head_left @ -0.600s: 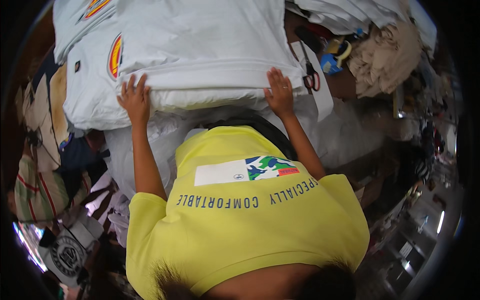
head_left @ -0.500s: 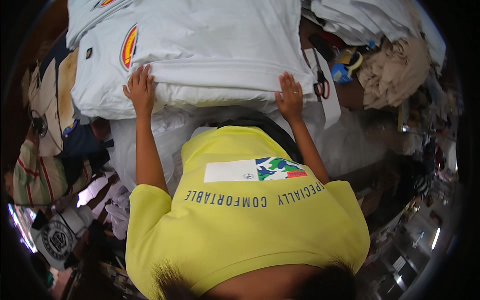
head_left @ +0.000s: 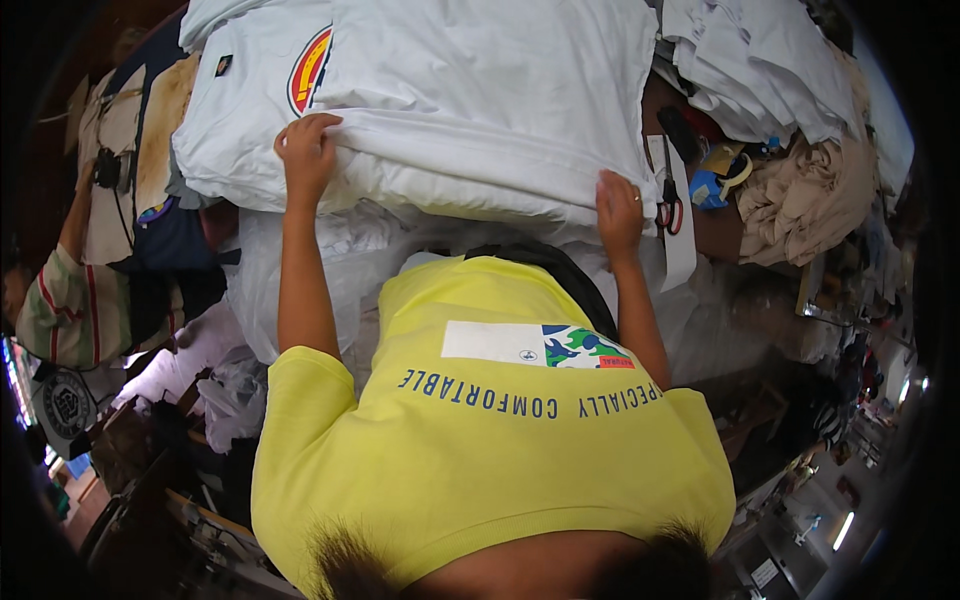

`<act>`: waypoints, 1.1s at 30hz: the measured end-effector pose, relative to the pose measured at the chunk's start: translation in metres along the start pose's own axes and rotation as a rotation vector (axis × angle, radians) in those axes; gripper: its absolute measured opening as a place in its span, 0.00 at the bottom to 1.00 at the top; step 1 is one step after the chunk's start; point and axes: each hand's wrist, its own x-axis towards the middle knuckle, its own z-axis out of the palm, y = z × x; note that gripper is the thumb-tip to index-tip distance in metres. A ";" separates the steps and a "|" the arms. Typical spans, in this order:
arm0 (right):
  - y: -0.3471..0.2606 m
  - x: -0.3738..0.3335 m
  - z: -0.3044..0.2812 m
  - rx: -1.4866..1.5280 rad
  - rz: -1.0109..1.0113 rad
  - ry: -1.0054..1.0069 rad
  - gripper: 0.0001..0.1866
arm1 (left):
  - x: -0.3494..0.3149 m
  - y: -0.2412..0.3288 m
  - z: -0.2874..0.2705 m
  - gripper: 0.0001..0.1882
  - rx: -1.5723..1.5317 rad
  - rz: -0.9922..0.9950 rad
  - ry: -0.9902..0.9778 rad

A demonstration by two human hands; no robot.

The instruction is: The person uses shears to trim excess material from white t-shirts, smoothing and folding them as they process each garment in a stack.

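Note:
A white T-shirt (head_left: 470, 90) lies spread on a thick pile of white garments (head_left: 440, 190), with a folded band along its near edge. At the left end of that band my left hand (head_left: 308, 155) has its fingers bent and closed on the fabric. My right hand (head_left: 620, 212) is closed on the band's right end, its fingers partly hidden. A red and yellow oval print (head_left: 309, 70) on white cloth shows just beyond my left hand.
Scissors (head_left: 669, 195) lie on a white strip right of the pile. Beyond them are a tape roll (head_left: 737, 175), a beige cloth heap (head_left: 805, 200) and more white garments (head_left: 760, 65). Clear plastic (head_left: 290, 280) hangs below the pile. A person in a striped shirt (head_left: 80, 310) is at far left.
My hands have gone from lying flat with spread fingers to closing on the folded band's ends. The view has shifted, and the band now slants down toward the right.

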 end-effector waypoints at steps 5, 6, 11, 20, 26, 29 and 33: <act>-0.025 0.047 -0.008 -0.086 0.038 -0.101 0.14 | 0.025 0.050 0.023 0.15 -0.139 0.338 -0.230; -0.022 0.051 -0.007 -0.058 0.077 -0.181 0.13 | 0.027 0.057 0.030 0.15 -0.033 0.376 -0.264; -0.014 0.066 -0.017 0.050 0.296 -0.420 0.13 | 0.043 0.059 0.020 0.16 0.181 0.341 -0.629; 0.041 0.156 -0.118 0.231 0.402 -0.257 0.10 | 0.028 0.063 -0.017 0.09 0.169 0.285 -0.638; 0.086 0.299 -0.126 -0.197 0.264 -0.190 0.09 | -0.001 0.189 0.032 0.11 -0.247 0.301 -0.746; -0.089 0.315 -0.118 0.514 -0.435 0.408 0.12 | -0.015 0.239 0.066 0.11 -0.956 -0.254 -0.838; -0.146 0.263 -0.066 0.666 -0.643 0.317 0.18 | -0.019 0.264 0.083 0.12 -1.512 -0.837 -0.825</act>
